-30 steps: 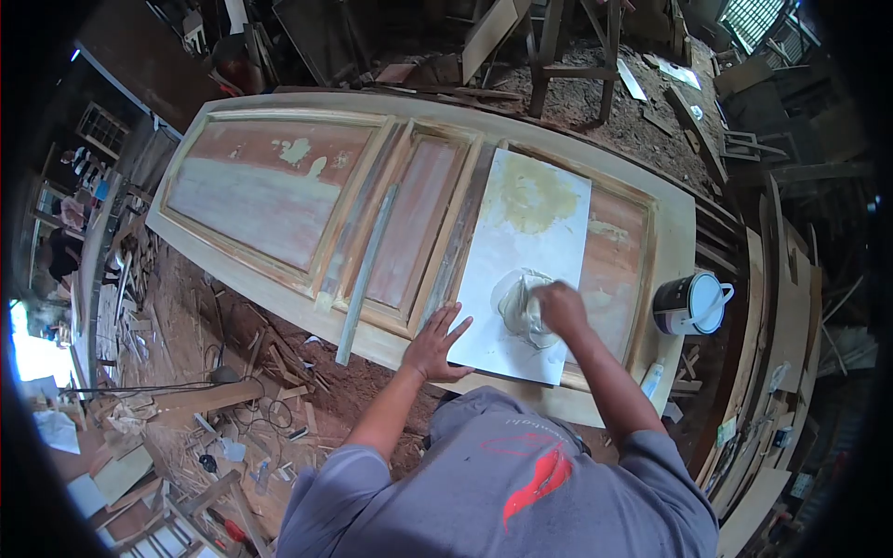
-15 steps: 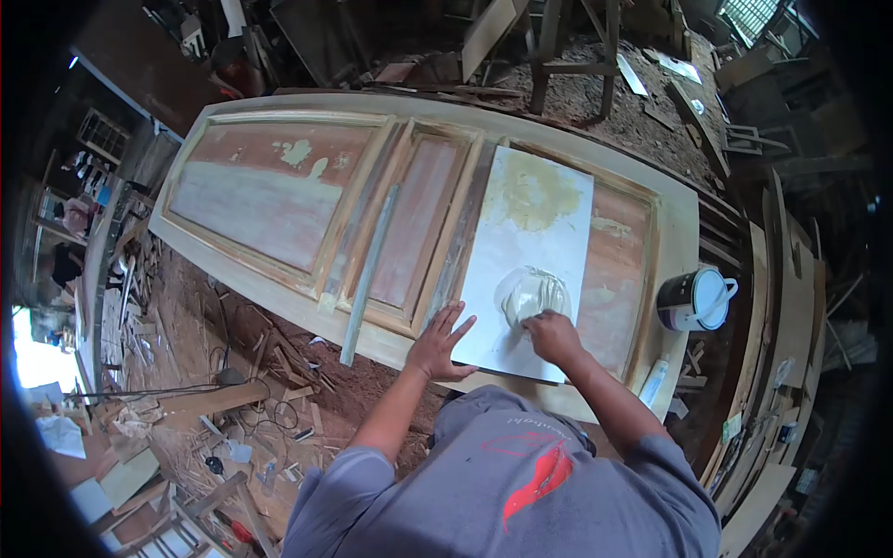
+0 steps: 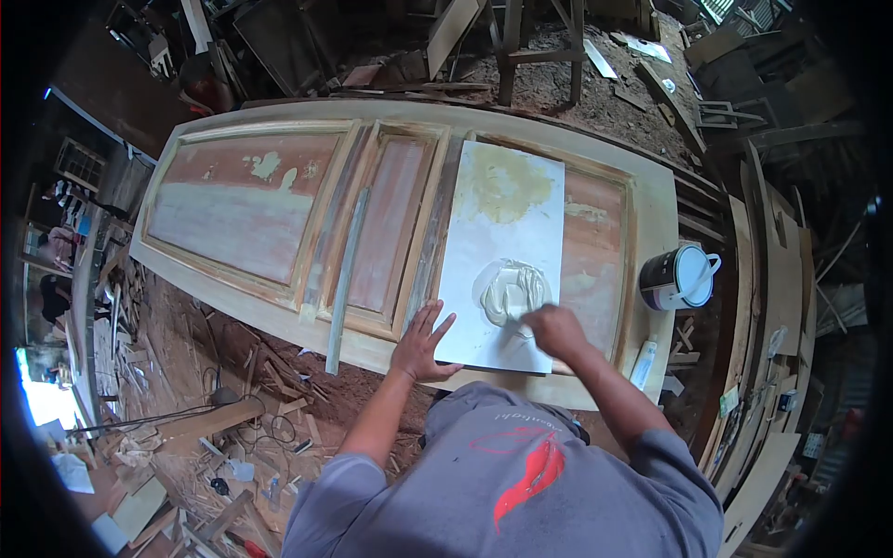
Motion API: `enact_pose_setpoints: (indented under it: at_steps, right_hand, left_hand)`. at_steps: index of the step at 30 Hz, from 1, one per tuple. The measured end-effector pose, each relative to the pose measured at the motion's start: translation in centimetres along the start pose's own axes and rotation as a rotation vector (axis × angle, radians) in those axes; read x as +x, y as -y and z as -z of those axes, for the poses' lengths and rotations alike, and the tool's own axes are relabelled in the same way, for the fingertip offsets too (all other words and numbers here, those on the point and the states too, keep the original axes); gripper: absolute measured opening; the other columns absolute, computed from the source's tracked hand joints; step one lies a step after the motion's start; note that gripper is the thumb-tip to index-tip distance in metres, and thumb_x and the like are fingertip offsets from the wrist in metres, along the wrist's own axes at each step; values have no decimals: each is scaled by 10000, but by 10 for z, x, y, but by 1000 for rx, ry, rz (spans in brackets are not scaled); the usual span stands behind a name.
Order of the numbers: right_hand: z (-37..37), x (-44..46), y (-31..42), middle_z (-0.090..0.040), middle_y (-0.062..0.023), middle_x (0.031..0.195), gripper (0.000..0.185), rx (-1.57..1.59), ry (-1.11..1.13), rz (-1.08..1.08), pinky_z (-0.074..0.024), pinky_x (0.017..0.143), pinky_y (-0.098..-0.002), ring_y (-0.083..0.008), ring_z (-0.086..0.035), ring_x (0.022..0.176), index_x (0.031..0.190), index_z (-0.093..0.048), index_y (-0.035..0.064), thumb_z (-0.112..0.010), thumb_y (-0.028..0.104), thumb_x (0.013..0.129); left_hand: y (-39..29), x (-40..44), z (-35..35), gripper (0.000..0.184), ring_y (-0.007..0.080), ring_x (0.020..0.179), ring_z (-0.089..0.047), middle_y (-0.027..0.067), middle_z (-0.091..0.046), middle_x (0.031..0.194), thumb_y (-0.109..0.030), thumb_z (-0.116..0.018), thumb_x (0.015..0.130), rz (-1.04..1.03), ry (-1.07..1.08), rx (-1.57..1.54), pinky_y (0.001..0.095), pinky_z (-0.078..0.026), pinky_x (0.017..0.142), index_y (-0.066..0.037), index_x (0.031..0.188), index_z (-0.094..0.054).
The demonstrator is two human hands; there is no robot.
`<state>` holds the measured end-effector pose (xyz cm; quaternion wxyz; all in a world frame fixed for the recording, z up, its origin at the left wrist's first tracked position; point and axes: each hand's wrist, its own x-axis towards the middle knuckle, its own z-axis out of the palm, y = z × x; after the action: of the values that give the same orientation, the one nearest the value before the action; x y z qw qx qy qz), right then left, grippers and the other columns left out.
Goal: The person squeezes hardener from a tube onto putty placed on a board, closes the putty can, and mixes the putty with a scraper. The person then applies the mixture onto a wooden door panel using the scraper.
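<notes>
A white board point(image 3: 507, 242) lies across a panelled wooden door point(image 3: 372, 349). Pale, creamy paste point(image 3: 513, 293) is spread in a round patch on its near half, and a dry yellowish smear covers the far end. My left hand point(image 3: 423, 346) rests with fingers spread on the board's near left corner. Just right of the paste, my right hand point(image 3: 553, 330) is closed round something I cannot make out; a blurred shape shows by its fingertips. A narrow strip point(image 3: 349, 279) lies on the door to the left.
An open-topped-looking paint can point(image 3: 659, 281) with a white lid or rim stands at the door's right end, near a clear tube point(image 3: 643, 365). Planks point(image 3: 786, 288) lean at the right. Wood scraps and a cable litter the floor at lower left. A person is at far left.
My right hand has moved over the paste towards me, then slightly away to its near right edge. The paste's shape has changed. The whole view has shifted, with the door now further left.
</notes>
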<state>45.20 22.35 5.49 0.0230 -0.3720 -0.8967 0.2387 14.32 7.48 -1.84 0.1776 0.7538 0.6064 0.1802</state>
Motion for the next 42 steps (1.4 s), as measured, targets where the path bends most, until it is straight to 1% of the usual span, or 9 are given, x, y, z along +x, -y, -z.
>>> enact_pose_setpoints:
  at_steps: [2, 5, 9, 14, 18, 24, 33, 40, 42]
  right_hand:
    - [31, 23, -6, -758, -180, 905, 210, -42, -7, -86, -587, 821, -487, -372, -725, 914, 995, -775, 75, -621, 77, 852]
    - [17, 55, -33, -741, -176, 882, 192, 30, -402, 19, -585, 808, -489, -371, -717, 889, 1005, -779, 90, -645, 126, 872]
    - [-29, 27, -33, -753, -177, 922, 216, -115, -8, 19, -593, 821, -483, -367, -725, 922, 1011, -788, 98, -626, 108, 868]
    - [-2, 11, -21, -758, -165, 905, 250, -31, 20, 6, -592, 810, -492, -362, -727, 917, 1008, -796, 132, -601, 83, 858]
    - [12, 71, -35, -736, -183, 858, 151, 24, -409, 63, -580, 783, -502, -388, -718, 868, 920, -747, 90, -610, 99, 856]
    - [-33, 38, -3, -743, -184, 867, 202, 51, 11, 122, -577, 790, -502, -386, -723, 852, 979, -775, 104, -620, 100, 849]
    - [8, 91, -30, -743, -174, 893, 166, 29, -328, 20, -572, 802, -505, -385, -711, 875, 946, -745, 91, -628, 76, 829]
    - [-28, 36, 30, -763, -142, 952, 263, 35, 104, 218, -593, 830, -465, -338, -730, 933, 1061, -794, 115, -633, 83, 856]
    - [-21, 25, 20, -756, -143, 922, 249, 110, 44, 297, -588, 842, -473, -338, -738, 918, 1023, -784, 103, -618, 65, 843]
  left_hand:
    - [-3, -3, 0, 1148, 425, 1582, -225, 196, -231, 1725, -608, -840, 683, 3, 6, -3, 531, -255, 1290, -214, 1646, -356]
    - [-3, -1, 1, 1148, 424, 1582, -225, 194, -234, 1724, -608, -839, 682, 0, 2, -8, 533, -256, 1290, -214, 1646, -356]
    - [-1, 0, 0, 1159, 423, 1581, -227, 193, -235, 1724, -610, -844, 677, -9, -7, -9, 533, -256, 1289, -215, 1649, -351]
    - [-4, -2, 3, 1168, 422, 1577, -233, 191, -231, 1725, -604, -852, 674, 4, 5, -4, 531, -261, 1288, -217, 1652, -343]
    - [-2, -2, 0, 1160, 420, 1580, -229, 187, -231, 1725, -598, -851, 678, -3, 0, -13, 531, -260, 1289, -219, 1650, -344]
    - [-4, -3, 2, 1156, 417, 1580, -232, 185, -237, 1723, -587, -856, 677, 5, 0, -21, 530, -257, 1291, -218, 1648, -349]
    - [-6, -2, 2, 1171, 410, 1585, -226, 180, -240, 1722, -579, -863, 670, -3, -12, -24, 529, -247, 1298, -217, 1651, -338]
    - [-2, -1, 4, 1180, 404, 1590, -218, 183, -233, 1725, -589, -860, 665, 10, 19, -13, 528, -244, 1299, -214, 1654, -335]
    - [-3, -1, 4, 1179, 405, 1589, -218, 184, -231, 1726, -593, -856, 667, 10, 14, -6, 527, -244, 1299, -216, 1655, -334]
